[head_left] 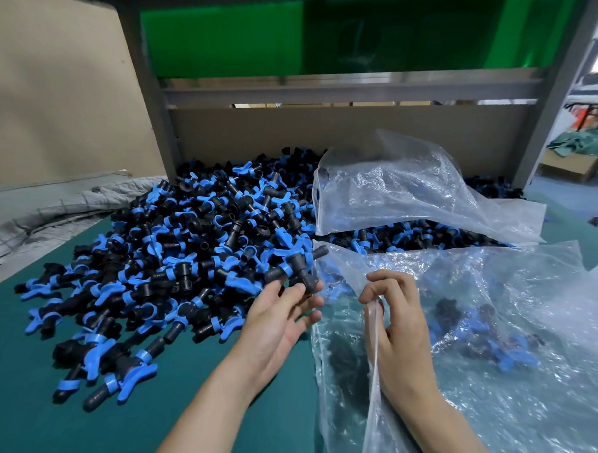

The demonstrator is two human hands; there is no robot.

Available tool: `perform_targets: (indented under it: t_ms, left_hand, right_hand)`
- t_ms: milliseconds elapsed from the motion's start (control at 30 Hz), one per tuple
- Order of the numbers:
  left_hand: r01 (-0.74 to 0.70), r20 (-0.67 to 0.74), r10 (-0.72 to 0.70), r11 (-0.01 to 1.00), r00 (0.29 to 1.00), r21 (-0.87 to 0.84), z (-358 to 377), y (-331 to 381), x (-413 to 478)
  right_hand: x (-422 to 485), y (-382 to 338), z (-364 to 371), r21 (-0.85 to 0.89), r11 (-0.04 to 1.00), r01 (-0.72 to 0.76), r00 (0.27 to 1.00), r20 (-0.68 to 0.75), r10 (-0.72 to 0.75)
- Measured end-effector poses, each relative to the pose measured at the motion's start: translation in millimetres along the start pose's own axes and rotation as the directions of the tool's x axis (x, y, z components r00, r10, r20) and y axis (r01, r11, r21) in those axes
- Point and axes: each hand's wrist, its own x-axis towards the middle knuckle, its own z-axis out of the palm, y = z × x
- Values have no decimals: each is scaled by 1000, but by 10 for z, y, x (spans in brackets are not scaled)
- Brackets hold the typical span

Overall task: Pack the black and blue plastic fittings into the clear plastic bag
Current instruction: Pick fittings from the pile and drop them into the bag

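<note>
A big heap of black and blue plastic fittings (pixel 194 242) covers the green table (pixel 43 403). My left hand (pixel 280 314) holds one black and blue fitting (pixel 295 269) in its fingertips, just left of the mouth of a clear plastic bag (pixel 508 338). My right hand (pixel 396 319) pinches the bag's near edge and holds the mouth up. Several fittings lie inside the bag, seen dimly through the plastic.
A second clear bag (pixel 412 190) lies crumpled over the heap at the back right. A grey metal frame (pixel 331 87) with cardboard and a green panel stands behind the pile. Grey cloth (pixel 51 212) lies at the left edge.
</note>
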Motion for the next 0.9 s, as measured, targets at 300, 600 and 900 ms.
perform_targets:
  t_ms: [300,600,900]
  left_hand:
    - [1,32,-3,998,999,56,28,6,-50]
    - [8,60,-11,999,998,46,7,5,-43]
    - [-4,55,-3,991,998,132,10,-2,-56]
  right_hand:
    - [-5,7,-13,-6,1000,-6,1000,2,6]
    - [-1,5,-15,-2,1000,9,1000,-6,-9]
    - [-1,8,-12,-17,1000,6,1000,-7,-6]
